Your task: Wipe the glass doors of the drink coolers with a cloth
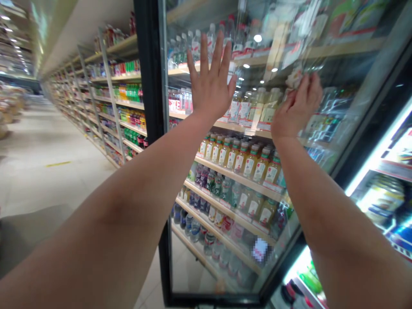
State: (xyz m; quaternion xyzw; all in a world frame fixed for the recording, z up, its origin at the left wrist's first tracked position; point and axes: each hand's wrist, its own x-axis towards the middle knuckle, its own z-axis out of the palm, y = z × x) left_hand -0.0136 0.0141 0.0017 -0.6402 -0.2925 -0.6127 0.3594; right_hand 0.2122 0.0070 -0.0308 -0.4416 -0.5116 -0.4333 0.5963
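Plainly, the right hand is closed around a crumpled pale cloth or tissue, which pokes out past the fingertips on their left side, up against the glass door. To its left, the left hand is spread wide, fingers pointing up and thumb out to the right, flat toward the same glass; whether the palm fully touches it cannot be told. The door has a black frame and is tilted in the view. Bottles show in rows in the glass, among them yellow juice bottles below and between the hands. Just beyond the door's right edge is a lit cooler with packaged goods. On the left, long shelves of colourful drinks run from near to far beside a pale floor.
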